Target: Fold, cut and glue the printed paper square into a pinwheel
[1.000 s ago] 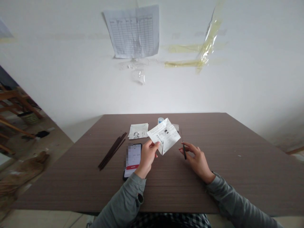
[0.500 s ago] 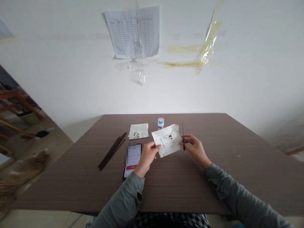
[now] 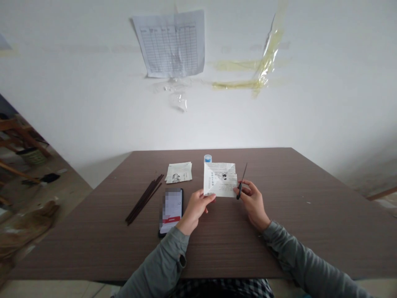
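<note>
Head view: hands raised, just apart.

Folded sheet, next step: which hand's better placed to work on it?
Right, probably. The right hand grips a slim dark pointed tool just beside the edge of the folded printed paper, while the left hand is occupied pinching that paper's near edge.

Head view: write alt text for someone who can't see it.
A person's left hand holds a folded printed paper above a brown table, while the right hand pinches a thin dark rod beside it. A phone, dark sticks, papers and a small bottle sit on the table.
</note>
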The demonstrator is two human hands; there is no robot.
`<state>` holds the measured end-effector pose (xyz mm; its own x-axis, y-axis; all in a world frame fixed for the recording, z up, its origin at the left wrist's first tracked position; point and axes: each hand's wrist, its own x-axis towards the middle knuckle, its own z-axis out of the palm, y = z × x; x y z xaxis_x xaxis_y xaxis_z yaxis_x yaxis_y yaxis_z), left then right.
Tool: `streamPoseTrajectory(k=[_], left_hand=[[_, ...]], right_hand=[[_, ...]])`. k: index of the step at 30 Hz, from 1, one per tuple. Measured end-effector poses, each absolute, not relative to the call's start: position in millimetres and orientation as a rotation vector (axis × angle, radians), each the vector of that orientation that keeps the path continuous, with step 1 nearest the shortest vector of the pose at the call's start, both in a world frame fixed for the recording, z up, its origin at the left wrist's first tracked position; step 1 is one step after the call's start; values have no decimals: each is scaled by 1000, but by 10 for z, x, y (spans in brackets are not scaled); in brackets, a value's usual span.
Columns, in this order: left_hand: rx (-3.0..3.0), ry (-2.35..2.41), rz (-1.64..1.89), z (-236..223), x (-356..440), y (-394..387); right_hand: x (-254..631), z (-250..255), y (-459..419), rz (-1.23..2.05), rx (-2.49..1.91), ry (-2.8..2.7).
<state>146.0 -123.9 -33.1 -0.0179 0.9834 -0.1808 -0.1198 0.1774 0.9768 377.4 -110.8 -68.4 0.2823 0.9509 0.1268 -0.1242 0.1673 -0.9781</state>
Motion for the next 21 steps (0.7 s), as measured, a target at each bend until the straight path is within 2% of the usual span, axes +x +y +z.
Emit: streamPoseTrajectory(k=[12, 21], left_hand=[[823, 1238, 1304, -337, 1495, -1160], [873, 1168, 1234, -386, 1620, -1240]], right_hand=[[3687, -803, -1121, 871, -1079, -1120], [3588, -706, -1175, 920, -1072, -1022]])
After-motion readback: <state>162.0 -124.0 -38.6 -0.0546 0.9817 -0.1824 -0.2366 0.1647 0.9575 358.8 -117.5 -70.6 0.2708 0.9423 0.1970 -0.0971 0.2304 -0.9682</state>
